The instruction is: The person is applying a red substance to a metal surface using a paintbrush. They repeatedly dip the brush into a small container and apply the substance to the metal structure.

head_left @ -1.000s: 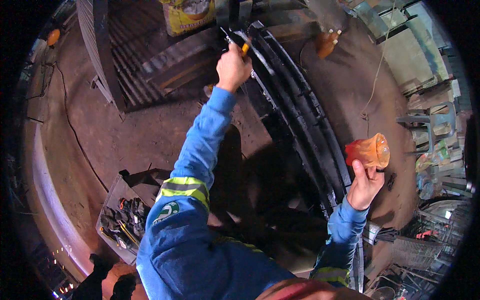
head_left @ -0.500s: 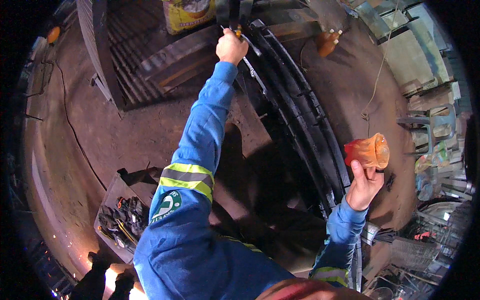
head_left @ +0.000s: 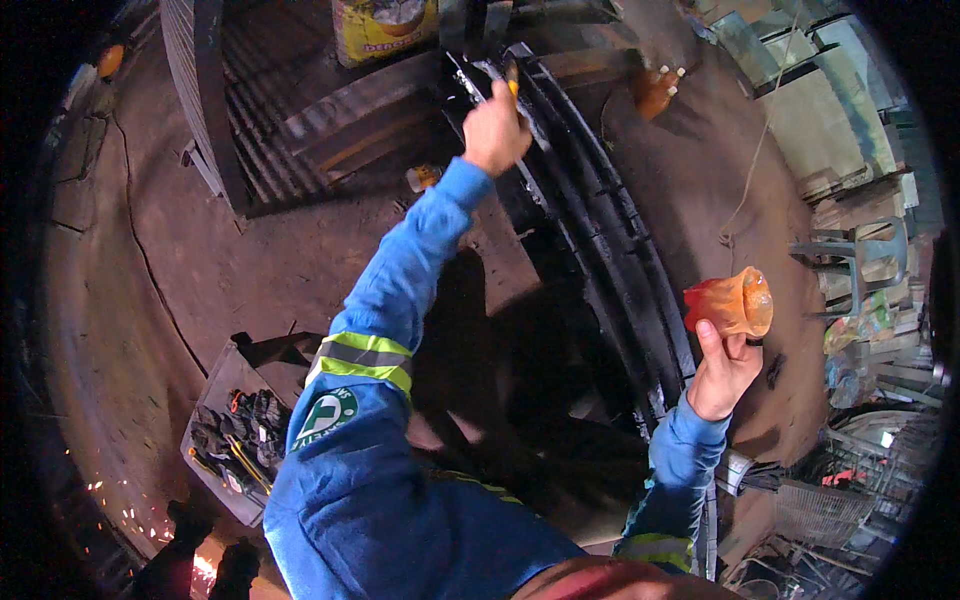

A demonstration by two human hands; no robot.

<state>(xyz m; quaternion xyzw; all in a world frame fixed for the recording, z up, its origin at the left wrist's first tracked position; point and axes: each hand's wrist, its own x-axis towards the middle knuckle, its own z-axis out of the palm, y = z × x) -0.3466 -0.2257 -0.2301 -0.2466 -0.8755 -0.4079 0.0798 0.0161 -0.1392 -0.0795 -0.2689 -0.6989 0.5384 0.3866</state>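
Observation:
Stretched far forward, my left hand (head_left: 497,130) is closed around a small paintbrush (head_left: 513,84) with a yellow part, its tip close to the far end of the long black metal beam (head_left: 590,180). The bristles are too small to make out clearly. My right hand (head_left: 725,380) grips a red and orange translucent plastic cup (head_left: 730,303) from below, thumb on its near side. The cup is tilted, and its opening faces right. It is held to the right of the beam's near part. What is inside the cup cannot be made out.
A yellow sack (head_left: 385,32) stands beyond the metal frames. At left, a grey box (head_left: 225,375) bears dark gloves and tools. An orange jug (head_left: 655,92), a rope (head_left: 745,190) and a plastic chair (head_left: 880,260) are right. Sparks (head_left: 135,520) fly near dark gloved hands at lower left.
My left hand has moved right and a little nearer along the beam with the brush. A small orange-yellow thing on the floor now shows beside my forearm. The right hand stays almost still.

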